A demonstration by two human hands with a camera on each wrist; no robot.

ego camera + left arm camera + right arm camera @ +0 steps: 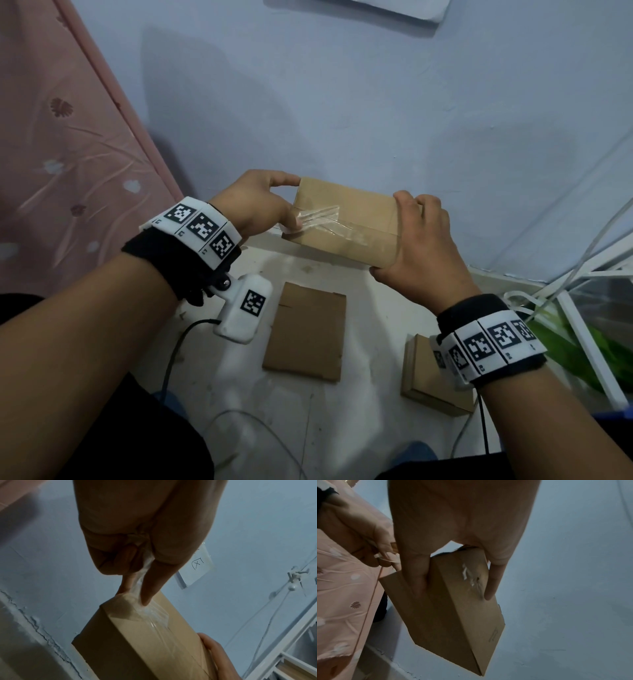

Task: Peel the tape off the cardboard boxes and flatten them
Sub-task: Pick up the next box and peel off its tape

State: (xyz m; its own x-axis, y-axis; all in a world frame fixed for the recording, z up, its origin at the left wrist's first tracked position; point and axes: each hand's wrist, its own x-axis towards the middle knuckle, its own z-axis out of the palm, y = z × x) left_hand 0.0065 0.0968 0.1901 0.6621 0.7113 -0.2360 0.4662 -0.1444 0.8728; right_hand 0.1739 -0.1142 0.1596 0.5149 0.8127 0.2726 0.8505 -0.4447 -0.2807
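Now, from the head view, the box point(346, 222) is held up above the flat cardboard point(306, 332); the left hand point(255, 204) pinches the loose tape point(317, 217), and it should pull slowly along the seam

Left wrist view: tape bunches between the fingers point(150, 582), so keep it low

Right wrist view: the right hand point(453, 534) squeezes the box end; hold firm

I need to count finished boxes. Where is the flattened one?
In the head view, the flattened box lies on the floor, below the held box and left of another unflattened box.
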